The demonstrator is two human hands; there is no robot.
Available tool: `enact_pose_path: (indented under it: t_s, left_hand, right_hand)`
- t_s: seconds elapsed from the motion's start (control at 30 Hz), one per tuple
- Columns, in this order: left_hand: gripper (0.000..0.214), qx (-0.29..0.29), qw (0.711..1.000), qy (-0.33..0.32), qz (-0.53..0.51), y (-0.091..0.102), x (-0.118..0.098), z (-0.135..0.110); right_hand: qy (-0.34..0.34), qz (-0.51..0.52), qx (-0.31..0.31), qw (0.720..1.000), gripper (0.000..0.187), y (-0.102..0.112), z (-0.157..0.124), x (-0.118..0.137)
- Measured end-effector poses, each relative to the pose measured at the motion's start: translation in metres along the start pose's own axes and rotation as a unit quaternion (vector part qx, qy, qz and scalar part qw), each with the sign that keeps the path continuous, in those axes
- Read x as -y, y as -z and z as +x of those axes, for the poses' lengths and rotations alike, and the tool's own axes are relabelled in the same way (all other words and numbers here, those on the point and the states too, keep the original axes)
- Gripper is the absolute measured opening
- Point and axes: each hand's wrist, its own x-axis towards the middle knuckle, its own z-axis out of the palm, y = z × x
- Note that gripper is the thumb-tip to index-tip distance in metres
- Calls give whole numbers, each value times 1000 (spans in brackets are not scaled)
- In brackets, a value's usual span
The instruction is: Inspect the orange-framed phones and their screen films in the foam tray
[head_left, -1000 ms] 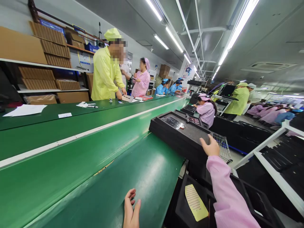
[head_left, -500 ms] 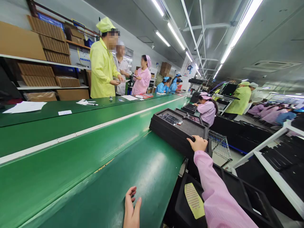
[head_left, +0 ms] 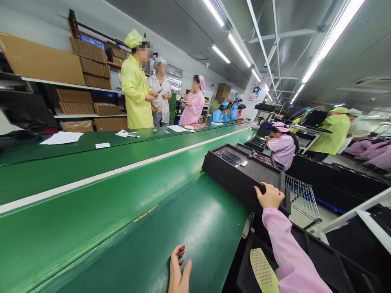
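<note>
Right hand point(head_left: 269, 196): grip closed on the near top corner of the tray stack point(head_left: 241, 173). The fingers curl over the rim and the pink sleeve runs back toward the wearer.
Tray stack: black and several trays deep, lying flat on the green counter point(head_left: 152, 228) at its right edge, directly ahead of the grip. The top tray carries dark flat parts point(head_left: 231, 158) in a compartment beyond the grip.
Reason for hold (judgement): a hold at the rim corner keeps the fingers clear of the parts and gives purchase on the stack as one body.
Left hand point(head_left: 179, 272): grip wide and holding nothing. The fingers lie loosely on the counter, well to the left of the right grip and nearer the wearer; the hand is only partly in view. It probably serves as a brace.
Below the grip: a yellow perforated sheet point(head_left: 264, 272) lies in a black bin point(head_left: 324, 254), partly under the sleeve.
Right of the grip: a wire basket point(head_left: 301, 197) stands just past the stack.
Beyond the grip: a seated person in pink point(head_left: 282, 148) works at more black trays.
Far left of the grip: standing people point(head_left: 137, 93) and papers point(head_left: 62, 138) across the counter.
</note>
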Motion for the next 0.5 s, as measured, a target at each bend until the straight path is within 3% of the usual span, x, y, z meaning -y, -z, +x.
enact_pose_path:
  t_s: [0.13,0.23,0.3,0.4,0.5]
  left_hand:
    - [51,4,1000,3,-1,-2,0,3]
    - [50,6,1000,-6,-6,-2,-2,11]
    - [49,8,1000,-13,-13,-1,-7,17]
    - [45,9,999,-31,-7,0,-20,26]
    - [43,-50,997,-65,-11,12,-41,38]
  right_hand:
    - [23,28,51,998,63,-17,-77,55]
    - [126,69,158,977,62,-38,-145,123]
    - [190,93,202,956,62,-46,-174,169]
    - [250,114,229,934,67,-44,-192,219]
    - [286,129,231,921,75,-41,-185,239]
